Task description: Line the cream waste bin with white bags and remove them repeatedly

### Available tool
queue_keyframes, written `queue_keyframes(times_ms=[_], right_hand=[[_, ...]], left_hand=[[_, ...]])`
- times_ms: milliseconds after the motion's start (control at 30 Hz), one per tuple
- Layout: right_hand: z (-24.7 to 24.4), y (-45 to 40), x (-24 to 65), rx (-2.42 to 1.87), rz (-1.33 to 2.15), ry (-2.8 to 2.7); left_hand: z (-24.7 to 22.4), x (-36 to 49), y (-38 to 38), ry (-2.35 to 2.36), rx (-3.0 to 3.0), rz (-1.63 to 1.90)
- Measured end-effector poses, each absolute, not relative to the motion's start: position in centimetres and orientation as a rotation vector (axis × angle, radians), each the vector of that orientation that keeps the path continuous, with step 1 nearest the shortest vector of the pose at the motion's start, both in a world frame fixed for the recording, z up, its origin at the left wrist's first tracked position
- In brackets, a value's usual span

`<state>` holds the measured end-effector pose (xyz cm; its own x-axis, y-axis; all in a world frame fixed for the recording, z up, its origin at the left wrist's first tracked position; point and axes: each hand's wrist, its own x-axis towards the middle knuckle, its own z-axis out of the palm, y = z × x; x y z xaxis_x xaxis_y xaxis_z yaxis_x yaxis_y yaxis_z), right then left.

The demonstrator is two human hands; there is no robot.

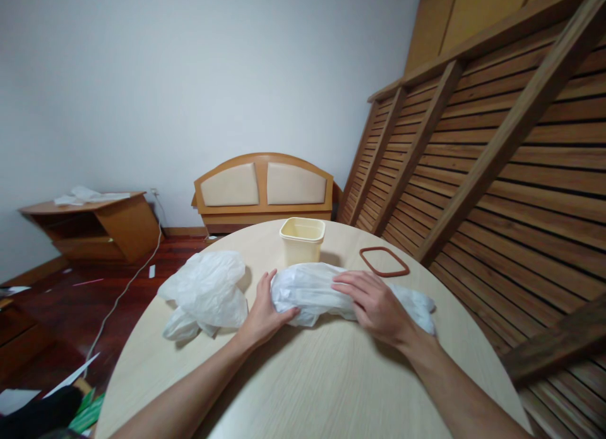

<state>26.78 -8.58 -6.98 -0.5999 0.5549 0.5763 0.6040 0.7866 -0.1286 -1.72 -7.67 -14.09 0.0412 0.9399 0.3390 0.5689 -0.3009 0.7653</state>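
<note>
Both hands rest on a rolled white plastic bag (322, 294) lying mid-table (331, 376): left hand (262, 316) grips its left end w/ thumb on top, right hand (374, 303) presses flat, fingers spread (not clasping). Second crumpled bag (203, 294) just left; cream tub (302, 239) behind.

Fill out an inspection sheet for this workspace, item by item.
Surface: round pale wood-grain table.
Job's things: rolled white plastic bag lying under both hands.
Clutter: crumpled white bag; cream tub, upright and open; brown gasket ring lying flat.
Hands: left hand grips the roll's left end; right hand lies flat on top.
Cables: white cable across the floor.
Surroundings: headboard, slatted frame, low cabinet, white wall.
</note>
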Motion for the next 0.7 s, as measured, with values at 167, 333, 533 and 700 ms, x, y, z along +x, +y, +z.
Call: queue_keyframes(times_ms=[167, 333, 533, 700], right_hand=[[-9.4, -8.5, 24.9, -1.06, -0.018, -2.415], [-10.6, -7.2, 26.2, -1.184, 0.149, -2.448], [-9.1, -7.2, 27.6, -1.125, 0.461, -2.488], [-7.7, -7.4, 28.4, -1.188, 0.602, -2.435]], left_hand=[[-13.8, -1.4, -7.9, 1.411, 2.002, 1.196], [-11.8, -1.8, -8.6, 1.318, 2.208, 1.296], [-9.6, -3.7, -8.7, 1.228, 2.364, 1.388], [-9.6, -4.4, -8.2, 1.152, 2.389, 1.111]])
